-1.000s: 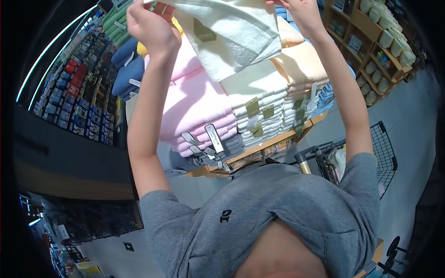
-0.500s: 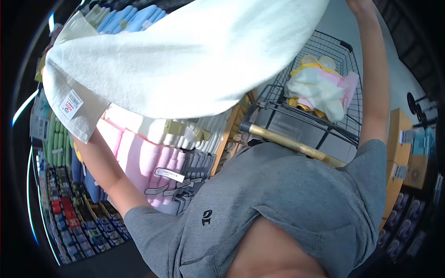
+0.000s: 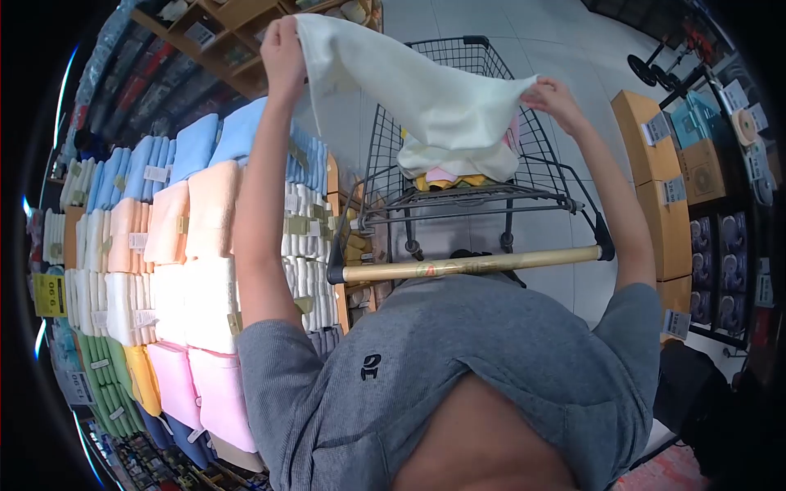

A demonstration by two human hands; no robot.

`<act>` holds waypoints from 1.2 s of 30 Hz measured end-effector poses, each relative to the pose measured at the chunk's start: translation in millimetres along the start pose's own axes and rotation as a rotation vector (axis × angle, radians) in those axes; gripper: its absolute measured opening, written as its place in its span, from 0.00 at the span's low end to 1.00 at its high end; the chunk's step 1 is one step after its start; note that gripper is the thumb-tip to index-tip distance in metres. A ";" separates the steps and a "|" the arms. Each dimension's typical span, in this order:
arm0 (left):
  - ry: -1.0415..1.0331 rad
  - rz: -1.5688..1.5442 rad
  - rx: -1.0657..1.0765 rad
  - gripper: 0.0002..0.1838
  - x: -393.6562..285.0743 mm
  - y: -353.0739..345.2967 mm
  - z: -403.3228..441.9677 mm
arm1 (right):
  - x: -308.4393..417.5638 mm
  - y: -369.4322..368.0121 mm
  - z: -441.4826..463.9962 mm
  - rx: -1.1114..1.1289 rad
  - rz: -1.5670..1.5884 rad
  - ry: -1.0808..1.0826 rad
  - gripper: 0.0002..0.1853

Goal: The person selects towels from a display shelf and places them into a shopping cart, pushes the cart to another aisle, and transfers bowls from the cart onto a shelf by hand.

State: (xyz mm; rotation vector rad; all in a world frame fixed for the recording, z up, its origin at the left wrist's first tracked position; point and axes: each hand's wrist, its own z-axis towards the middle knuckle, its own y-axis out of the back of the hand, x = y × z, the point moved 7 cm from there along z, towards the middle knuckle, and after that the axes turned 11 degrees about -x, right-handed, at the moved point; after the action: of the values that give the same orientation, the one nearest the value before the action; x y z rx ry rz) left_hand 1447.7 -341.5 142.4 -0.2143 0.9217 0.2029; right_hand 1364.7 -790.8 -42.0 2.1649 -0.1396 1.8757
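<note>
A white towel (image 3: 409, 78) hangs stretched between my two hands above the shopping cart. My left hand (image 3: 283, 61) grips its left corner, with a loose end dangling below. My right hand (image 3: 553, 100) pinches the opposite corner over the cart's right side. Below the towel, the wire shopping cart (image 3: 544, 159) holds a pile of soft white, pink and yellow items (image 3: 442, 182), partly covered from view by the towel. The cart's wooden handle (image 3: 524, 260) lies close to my body, and neither hand touches it.
On the left are shelves of folded towels: blue (image 3: 195, 147), peach (image 3: 213, 209), white (image 3: 209, 303), pink (image 3: 221, 393) and green (image 3: 102, 385). Cardboard boxes (image 3: 643, 139) with price tags stand on the right. A wooden shelf unit (image 3: 237, 29) is beyond the cart.
The towel has moved from high on the left to over the cart. My left hand has moved right, and my right hand has come lower. The view has turned toward the cart.
</note>
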 end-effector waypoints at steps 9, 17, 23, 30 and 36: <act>0.338 0.576 1.125 0.15 55.1 -25.5 -213.5 | -54.0 -56.9 -131.4 0.688 -1.222 0.146 0.22; 0.176 0.700 0.330 0.12 -58.0 72.2 -292.3 | -7.3 -104.0 -206.5 0.351 -0.943 0.696 0.20; -0.097 0.861 0.102 0.10 -74.0 75.6 -300.3 | -25.1 -116.3 -186.7 0.448 -0.813 0.405 0.14; -0.145 0.779 0.031 0.11 -69.3 73.4 -288.2 | -35.5 -119.3 -155.8 0.477 -0.814 0.286 0.13; -0.139 0.678 0.049 0.11 -46.8 63.5 -279.1 | 11.8 -146.0 -160.3 0.134 -1.159 0.532 0.23</act>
State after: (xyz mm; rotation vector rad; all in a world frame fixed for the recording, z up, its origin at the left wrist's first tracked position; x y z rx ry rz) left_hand 1190.1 -359.4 10.3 0.1654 0.8328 0.8101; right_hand 1249.6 -606.9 -31.3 1.1837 1.1006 1.5854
